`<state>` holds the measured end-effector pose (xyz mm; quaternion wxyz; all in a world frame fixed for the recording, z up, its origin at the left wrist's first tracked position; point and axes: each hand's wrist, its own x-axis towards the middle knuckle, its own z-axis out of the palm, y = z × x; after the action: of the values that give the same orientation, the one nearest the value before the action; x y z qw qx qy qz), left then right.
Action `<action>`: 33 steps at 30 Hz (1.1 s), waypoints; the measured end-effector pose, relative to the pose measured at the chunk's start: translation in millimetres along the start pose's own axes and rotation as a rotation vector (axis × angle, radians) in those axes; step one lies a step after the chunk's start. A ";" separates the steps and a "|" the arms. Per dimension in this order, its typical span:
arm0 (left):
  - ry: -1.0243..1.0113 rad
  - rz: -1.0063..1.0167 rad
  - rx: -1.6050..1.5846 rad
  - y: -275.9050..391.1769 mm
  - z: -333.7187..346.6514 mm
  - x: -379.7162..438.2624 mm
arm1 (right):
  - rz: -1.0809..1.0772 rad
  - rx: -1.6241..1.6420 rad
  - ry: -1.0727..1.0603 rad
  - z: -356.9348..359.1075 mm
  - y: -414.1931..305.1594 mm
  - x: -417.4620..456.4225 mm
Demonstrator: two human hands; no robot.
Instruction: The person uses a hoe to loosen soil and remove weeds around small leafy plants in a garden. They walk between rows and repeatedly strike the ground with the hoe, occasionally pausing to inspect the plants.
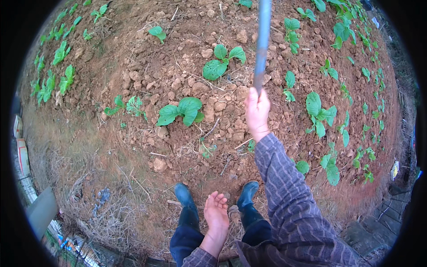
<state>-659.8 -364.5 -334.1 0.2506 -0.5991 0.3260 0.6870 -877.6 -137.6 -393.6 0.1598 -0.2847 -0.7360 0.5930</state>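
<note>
My right hand point(257, 111) grips the lower end of a long blue-grey pole point(263, 40), whose surface turns brownish near the hand. The pole runs up past the top of the view, so its far end is hidden. Palm up and with loosely curled fingers, my left hand point(217, 211) holds nothing in front of my legs. Beyond the hands, leafy green seedlings grow in cloddy reddish-brown soil point(186, 80). Closest to the pole is a seedling with holes in its leaves point(215, 69); another broad-leaved seedling point(189, 108) stands nearer to me.
My dark rubber boots point(186, 197) stand at the bed's near edge. Dry grass point(110, 223) covers the ground at lower left, near a grey panel point(42, 210). More leafy plants point(328, 170) grow on the right, with dark sheeting point(377, 217) at lower right.
</note>
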 end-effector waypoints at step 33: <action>0.039 -0.014 0.010 0.3 0.1 0.9 | -0.202 -0.002 0.230 -65.2 -23.3 62.9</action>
<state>-660.2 -364.7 -335.0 0.2519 -0.6134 0.3303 0.6717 -895.1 -51.4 -361.6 0.3019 -0.2753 -0.7382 0.5367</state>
